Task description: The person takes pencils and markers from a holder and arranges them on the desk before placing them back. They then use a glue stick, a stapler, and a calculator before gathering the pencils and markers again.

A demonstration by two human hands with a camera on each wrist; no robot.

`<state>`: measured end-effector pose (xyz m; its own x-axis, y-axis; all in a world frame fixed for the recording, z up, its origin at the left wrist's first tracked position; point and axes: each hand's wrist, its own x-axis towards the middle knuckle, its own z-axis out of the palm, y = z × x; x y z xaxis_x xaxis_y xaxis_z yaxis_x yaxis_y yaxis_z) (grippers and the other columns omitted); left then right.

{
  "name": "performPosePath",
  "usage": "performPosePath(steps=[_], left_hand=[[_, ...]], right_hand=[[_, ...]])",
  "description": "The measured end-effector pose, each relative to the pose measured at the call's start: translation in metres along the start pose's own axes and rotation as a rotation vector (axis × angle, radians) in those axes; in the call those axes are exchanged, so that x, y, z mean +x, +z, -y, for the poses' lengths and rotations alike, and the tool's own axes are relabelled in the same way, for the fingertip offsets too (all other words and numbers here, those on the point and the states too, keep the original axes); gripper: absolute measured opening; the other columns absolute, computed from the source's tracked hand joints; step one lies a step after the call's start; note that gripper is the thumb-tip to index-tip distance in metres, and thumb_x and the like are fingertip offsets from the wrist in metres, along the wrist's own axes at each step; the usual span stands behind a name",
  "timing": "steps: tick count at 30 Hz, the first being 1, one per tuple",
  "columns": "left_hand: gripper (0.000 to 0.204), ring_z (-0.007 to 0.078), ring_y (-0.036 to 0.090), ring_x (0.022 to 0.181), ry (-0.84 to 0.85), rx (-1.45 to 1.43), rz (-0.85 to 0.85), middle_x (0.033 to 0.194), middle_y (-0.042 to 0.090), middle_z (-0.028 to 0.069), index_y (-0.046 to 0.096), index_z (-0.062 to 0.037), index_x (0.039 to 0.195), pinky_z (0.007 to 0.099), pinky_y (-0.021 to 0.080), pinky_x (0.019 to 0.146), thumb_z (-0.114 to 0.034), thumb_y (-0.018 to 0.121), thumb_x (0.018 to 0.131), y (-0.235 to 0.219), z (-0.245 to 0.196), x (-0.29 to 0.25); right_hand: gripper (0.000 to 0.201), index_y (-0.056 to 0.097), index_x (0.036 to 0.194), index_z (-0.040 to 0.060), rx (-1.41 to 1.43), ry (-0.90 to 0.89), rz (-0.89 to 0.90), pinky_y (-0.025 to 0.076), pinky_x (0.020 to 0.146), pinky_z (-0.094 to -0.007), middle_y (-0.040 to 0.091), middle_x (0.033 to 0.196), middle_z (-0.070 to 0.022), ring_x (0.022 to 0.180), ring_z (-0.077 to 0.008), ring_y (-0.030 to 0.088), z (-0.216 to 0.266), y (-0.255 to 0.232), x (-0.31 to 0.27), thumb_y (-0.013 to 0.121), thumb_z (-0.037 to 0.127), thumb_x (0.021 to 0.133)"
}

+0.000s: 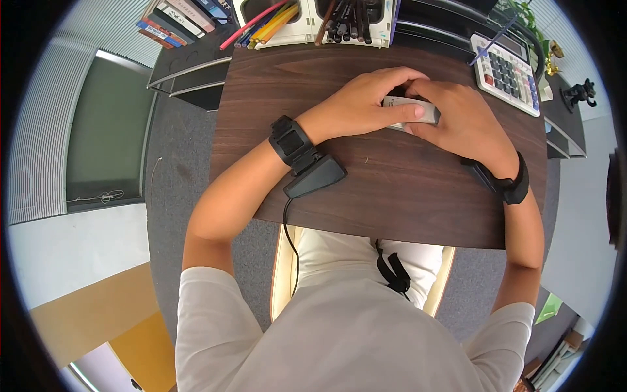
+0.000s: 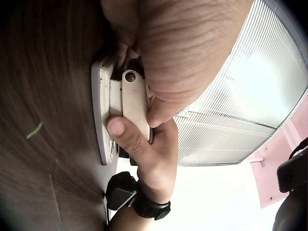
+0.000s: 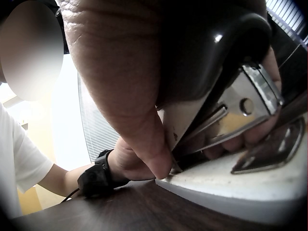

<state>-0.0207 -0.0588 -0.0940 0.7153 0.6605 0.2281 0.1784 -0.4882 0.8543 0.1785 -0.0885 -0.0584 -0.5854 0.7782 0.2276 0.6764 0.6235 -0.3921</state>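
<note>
A stapler point(image 1: 393, 102) stands on the desk between the two hands, its off-white body and dark end showing. The left hand point(image 1: 359, 104) grips it from the left, thumb laid along its near side. From the other side the right hand point(image 1: 467, 121) holds the dark end, its thumb also at the near side. In the left wrist view, the right thumb presses the side of the stapler point(image 2: 134, 98) near its base. The right wrist view shows the metal nose of the stapler point(image 3: 240, 108) raised above its base point(image 3: 226, 185). Far-side fingers are mostly hidden.
Coloured pencils point(image 1: 271, 26) and dark pens point(image 1: 346, 23) stand in white holders at the back. A calculator point(image 1: 506, 75) lies at the back right. A black cable point(image 1: 287, 219) runs from the left wrist camera over the desk's front edge.
</note>
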Motion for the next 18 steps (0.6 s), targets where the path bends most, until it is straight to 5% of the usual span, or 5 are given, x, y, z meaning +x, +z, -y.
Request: performPosePath(steps=[18], left_hand=[[0.052, 0.0217, 0.058, 0.108, 0.025, 0.029, -0.009, 0.114, 0.062, 0.0118, 0.049, -0.0055, 0.131, 0.0334, 0.045, 0.092, -0.037, 0.062, 0.091, 0.0009, 0.0035, 0.0003]], right_hand=[[0.031, 0.062, 0.092, 0.0052, 0.000, 0.027, 0.025, 0.048, 0.065, -0.0462, 0.064, 0.078, -0.0171, 0.076, -0.0384, 0.062, 0.0014, -0.0011, 0.0005, 0.074, 0.025, 0.071]])
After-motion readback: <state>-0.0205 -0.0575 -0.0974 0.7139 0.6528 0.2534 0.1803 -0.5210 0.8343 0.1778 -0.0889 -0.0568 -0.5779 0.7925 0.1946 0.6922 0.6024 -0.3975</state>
